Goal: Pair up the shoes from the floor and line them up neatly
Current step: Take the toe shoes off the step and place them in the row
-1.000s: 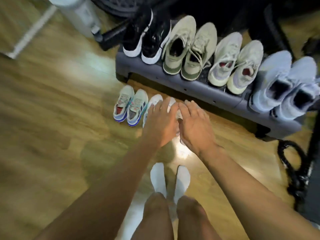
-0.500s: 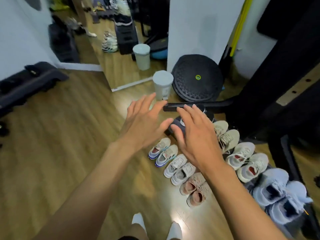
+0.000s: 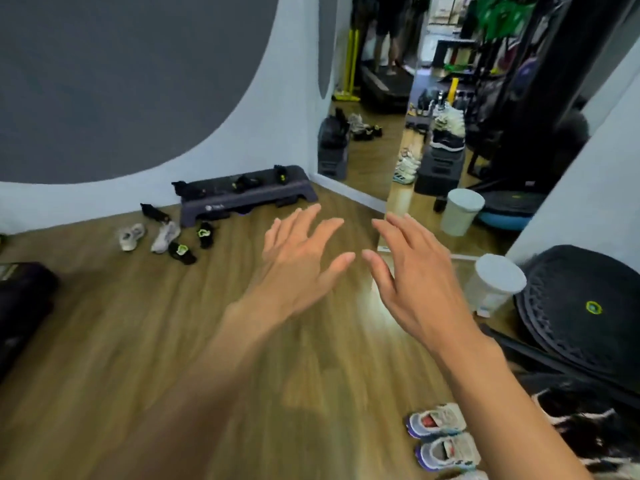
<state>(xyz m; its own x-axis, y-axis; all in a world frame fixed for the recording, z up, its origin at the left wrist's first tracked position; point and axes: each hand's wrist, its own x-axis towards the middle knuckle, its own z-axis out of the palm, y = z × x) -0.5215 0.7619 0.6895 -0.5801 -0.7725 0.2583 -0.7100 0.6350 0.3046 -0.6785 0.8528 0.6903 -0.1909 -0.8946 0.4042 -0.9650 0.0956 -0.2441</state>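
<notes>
Left hand [image 3: 301,261], right hand [image 3: 419,275]: both empty, fingers spread, raised over floor [image 3: 138,341]. Near right: white-purple pair [image 3: 441,434] set side by side. Far left by step platform [image 3: 249,197]: pale shoes [image 3: 165,235], black-green shoes [image 3: 182,252] scattered, unpaired. Judged partway done.

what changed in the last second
The left hand and right hand lifted off the white pair in the floor row, and the view swung up toward the scattered shoes by the far step platform. Both stay open, holding nothing; the purple-soled pair stays lined up.
</notes>
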